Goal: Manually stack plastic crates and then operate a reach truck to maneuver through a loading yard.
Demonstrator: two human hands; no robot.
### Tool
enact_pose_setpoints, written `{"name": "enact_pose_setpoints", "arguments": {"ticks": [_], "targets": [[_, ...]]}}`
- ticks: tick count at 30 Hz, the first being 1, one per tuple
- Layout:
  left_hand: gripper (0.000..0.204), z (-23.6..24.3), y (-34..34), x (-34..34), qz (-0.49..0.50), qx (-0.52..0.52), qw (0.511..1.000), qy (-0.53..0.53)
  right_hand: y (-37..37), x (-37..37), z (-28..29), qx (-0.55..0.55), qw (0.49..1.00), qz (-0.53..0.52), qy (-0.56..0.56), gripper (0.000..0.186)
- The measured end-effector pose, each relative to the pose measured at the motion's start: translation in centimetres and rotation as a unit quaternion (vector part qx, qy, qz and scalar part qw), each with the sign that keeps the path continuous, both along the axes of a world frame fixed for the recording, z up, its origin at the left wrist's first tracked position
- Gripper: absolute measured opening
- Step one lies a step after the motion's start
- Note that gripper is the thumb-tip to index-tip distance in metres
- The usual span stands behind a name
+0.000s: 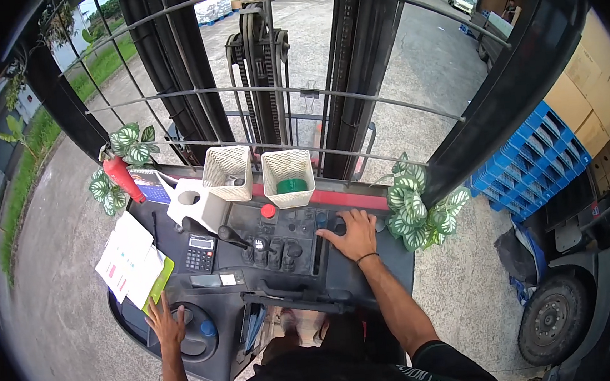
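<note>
My left hand is spread over the left edge of a round black steering wheel with a blue knob. Its fingertips come close to a yellow-green folder under white papers; I cannot tell if they touch. On the right part of the black console, my right hand rests with fingers apart, beside a small dark round object. Neither hand holds anything. Between them stand several black levers, a red button and a calculator.
Two white baskets and a white box stand at the console's far edge. A red fire extinguisher and leafy plants flank it. Ahead rises the forklift mast behind a wire guard; blue pallets and a tyre are right.
</note>
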State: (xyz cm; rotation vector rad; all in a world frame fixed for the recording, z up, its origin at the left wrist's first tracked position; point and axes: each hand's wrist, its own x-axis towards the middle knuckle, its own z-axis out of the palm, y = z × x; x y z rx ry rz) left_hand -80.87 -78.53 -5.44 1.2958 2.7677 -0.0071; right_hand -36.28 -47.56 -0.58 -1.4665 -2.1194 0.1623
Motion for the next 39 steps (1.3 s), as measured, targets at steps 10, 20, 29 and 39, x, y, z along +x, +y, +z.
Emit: {"name": "enact_pose_setpoints", "arguments": {"ticks": [10, 20, 29, 39], "targets": [[0.078, -5.7, -5.8, 5.7, -0.052, 0.33, 0.939, -0.076, -1.9, -4.9, 0.8, 0.008, 0.997, 0.08, -0.003, 0.075], [0.04, -3.6, -6.5, -0.4, 0.218, 0.292, 0.927, 0.086, -1.2, -2.9, 3.2, 0.0, 0.978, 0.195, -0.076, 0.127], [0.03, -1.9, 6.9, -1.9, 0.049, 0.273, 0.961, 0.014, 3.6, -3.8, 2.0, 0.0, 0.991, 0.122, -0.046, 0.108], [0.029, -6.1, -3.0, -1.8, 0.143, 0.29, 0.942, 0.084, 4.2, -6.5, -0.9, 0.007, 0.996, 0.088, 0.007, 0.083]]}}
